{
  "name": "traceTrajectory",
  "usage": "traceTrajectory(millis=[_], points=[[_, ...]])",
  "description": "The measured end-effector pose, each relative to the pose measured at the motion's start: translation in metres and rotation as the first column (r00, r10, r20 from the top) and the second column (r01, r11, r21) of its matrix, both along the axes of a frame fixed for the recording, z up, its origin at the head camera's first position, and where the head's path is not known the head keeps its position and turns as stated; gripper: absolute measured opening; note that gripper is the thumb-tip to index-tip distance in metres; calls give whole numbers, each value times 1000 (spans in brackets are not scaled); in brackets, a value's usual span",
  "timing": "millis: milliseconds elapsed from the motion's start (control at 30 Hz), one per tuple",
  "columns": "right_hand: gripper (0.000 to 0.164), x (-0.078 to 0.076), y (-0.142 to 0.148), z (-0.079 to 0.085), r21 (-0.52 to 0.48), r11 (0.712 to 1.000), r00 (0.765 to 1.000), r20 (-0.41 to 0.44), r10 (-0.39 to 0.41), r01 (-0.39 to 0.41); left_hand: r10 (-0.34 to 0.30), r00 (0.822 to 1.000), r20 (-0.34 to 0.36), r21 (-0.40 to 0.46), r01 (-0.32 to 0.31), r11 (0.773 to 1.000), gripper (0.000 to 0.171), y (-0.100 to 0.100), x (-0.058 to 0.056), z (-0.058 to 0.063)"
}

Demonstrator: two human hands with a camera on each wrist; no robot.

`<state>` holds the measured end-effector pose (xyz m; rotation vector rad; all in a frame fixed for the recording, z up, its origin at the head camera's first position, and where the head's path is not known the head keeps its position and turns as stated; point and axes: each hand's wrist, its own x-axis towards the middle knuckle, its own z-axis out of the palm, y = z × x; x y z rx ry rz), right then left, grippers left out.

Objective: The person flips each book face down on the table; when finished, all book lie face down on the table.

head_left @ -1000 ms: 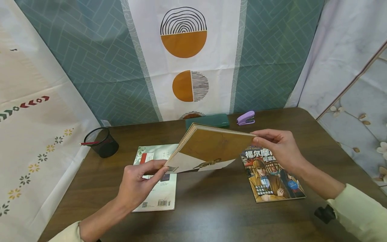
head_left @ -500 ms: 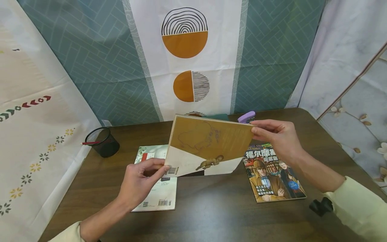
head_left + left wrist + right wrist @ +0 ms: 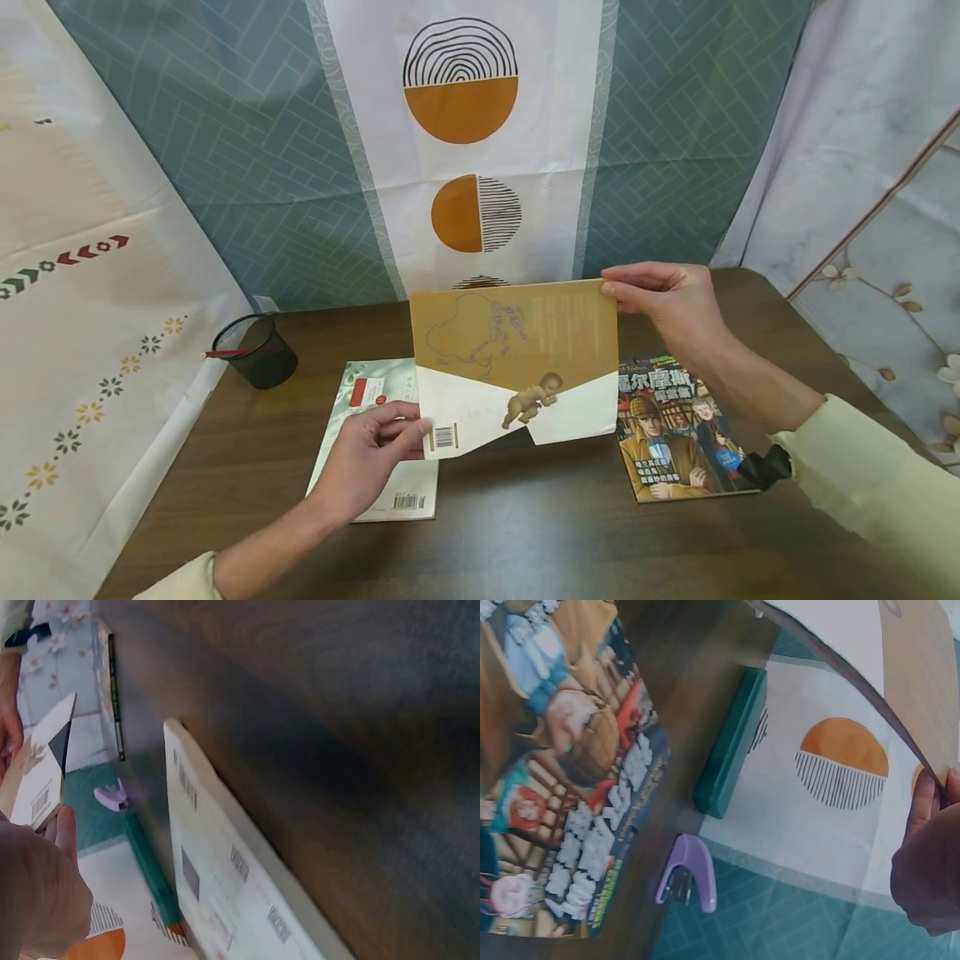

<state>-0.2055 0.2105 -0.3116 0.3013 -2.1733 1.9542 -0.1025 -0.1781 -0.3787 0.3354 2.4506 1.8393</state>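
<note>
A thin book (image 3: 517, 358) with a tan and white back cover, a baby figure and a barcode is held up over the middle of the table, its cover facing me. My left hand (image 3: 378, 446) pinches its lower left corner near the barcode. At the upper right corner, my right hand (image 3: 671, 304) pinches it between thumb and fingers. Behind the left hand lies a pale green book (image 3: 405, 492) on the table. The comic-style book (image 3: 667, 442) with a detective on its cover lies below the right hand, partly covered by the raised book.
A black mesh pen cup (image 3: 264, 358) with a red pencil (image 3: 225, 353) stands at the back left of the brown table (image 3: 525, 542). A green case (image 3: 731, 742) and a purple stapler (image 3: 688, 871) sit at the back edge, hidden behind the raised book in the head view.
The held book has tilted from nearly flat to upright, so its back cover now faces me squarely. My right hand has risen and moved slightly left; the left hand has dropped a little.
</note>
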Motion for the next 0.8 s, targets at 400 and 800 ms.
traceTrajectory(millis=[400, 800], points=[[31, -20, -17, 1, 66, 997, 1000, 5, 26, -27, -56, 978, 202, 110, 35, 993, 26, 10, 7, -10], [29, -40, -35, -9, 99, 994, 999, 34, 35, -38, -107, 939, 327, 177, 50, 983, 27, 22, 15, -23]])
